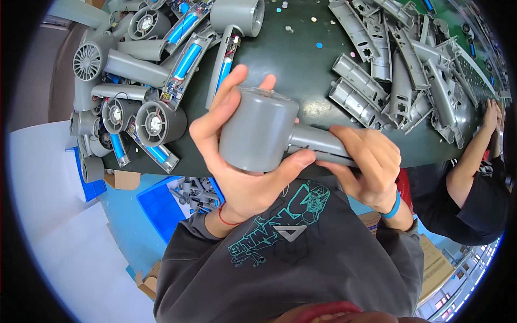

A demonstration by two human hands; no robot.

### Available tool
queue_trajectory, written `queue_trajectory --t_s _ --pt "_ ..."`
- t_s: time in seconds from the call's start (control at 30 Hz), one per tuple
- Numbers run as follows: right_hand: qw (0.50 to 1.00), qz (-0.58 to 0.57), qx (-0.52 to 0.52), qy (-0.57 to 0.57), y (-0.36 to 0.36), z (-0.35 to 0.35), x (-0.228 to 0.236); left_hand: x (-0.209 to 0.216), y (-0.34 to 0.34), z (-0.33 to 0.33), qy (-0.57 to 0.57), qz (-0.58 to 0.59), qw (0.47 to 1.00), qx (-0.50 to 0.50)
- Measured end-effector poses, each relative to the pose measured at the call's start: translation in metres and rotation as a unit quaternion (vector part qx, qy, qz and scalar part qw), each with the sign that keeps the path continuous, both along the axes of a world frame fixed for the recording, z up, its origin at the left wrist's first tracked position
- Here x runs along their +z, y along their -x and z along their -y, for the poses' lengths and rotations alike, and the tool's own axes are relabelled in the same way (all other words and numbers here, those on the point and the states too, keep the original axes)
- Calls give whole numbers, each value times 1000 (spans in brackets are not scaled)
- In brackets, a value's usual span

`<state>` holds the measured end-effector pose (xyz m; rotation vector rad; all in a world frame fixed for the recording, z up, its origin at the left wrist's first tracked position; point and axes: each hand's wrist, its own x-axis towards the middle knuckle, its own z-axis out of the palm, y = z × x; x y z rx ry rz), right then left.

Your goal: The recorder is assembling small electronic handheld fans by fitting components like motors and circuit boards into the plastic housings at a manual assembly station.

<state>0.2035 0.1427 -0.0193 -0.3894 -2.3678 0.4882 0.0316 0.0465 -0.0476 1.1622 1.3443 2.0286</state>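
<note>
Above the near edge of the table I hold a grey handheld fan [257, 129], its round drum-shaped head to the left and its handle [318, 142] pointing right. My left hand [242, 185] wraps round the head, fingers on the far side and thumb near where head and handle meet. My right hand [374, 161] pinches the handle between thumb and fingers. A dark seam line runs along the handle. The handle's far end is hidden behind the right fingers.
Grey fan units [160, 123] with blue batteries and circuit boards pile up at left. Loose grey handle shells [361, 81] heap on the dark table [299, 59] at right. A blue bin [159, 210] of grey parts stands below the table. A co-worker's arm [468, 156] rests at far right.
</note>
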Motion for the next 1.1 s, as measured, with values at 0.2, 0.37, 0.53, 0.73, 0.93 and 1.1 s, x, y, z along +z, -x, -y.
queue_trajectory --t_s 0.2,0.37,0.53,0.73,0.93,1.1 --pt "1000 29 -8 -6 -5 9 10 -1 2 2 -11 -42 999 6" --pt "999 39 -2 29 -7 1 8 10 -5 2 16 56 998 0" --pt "976 36 -9 216 -18 1 3 7 -3 1 4 102 995 19" --pt "993 49 -24 101 -29 0 7 10 -11 -4 -2 118 993 26" --pt "986 38 -31 158 -34 5 5 7 -12 -2 21 19 1000 1" --pt "985 103 -23 134 -31 10 -2 3 -22 -5 38 -46 997 -39"
